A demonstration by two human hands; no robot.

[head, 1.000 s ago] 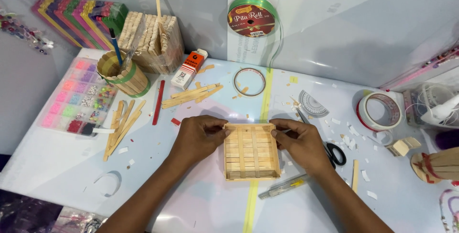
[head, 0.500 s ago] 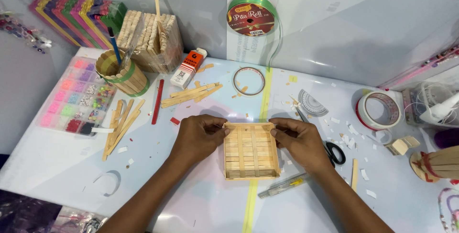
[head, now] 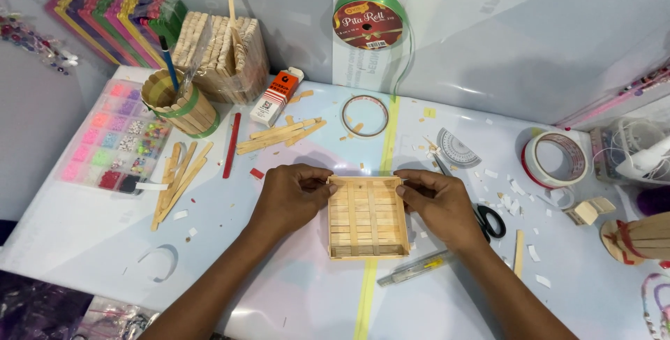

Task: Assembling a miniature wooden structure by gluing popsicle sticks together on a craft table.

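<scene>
White table (head: 91,242): left hand (head: 289,197) and right hand (head: 440,204) pinch stick tray (head: 368,218) corners.

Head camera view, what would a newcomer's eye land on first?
At the centre, the left hand and right hand grip the far corners of a square tray of pale wooden craft sticks lying on the white table. Behind it, a green ribbon spool with a red label leans on the wall.
</scene>
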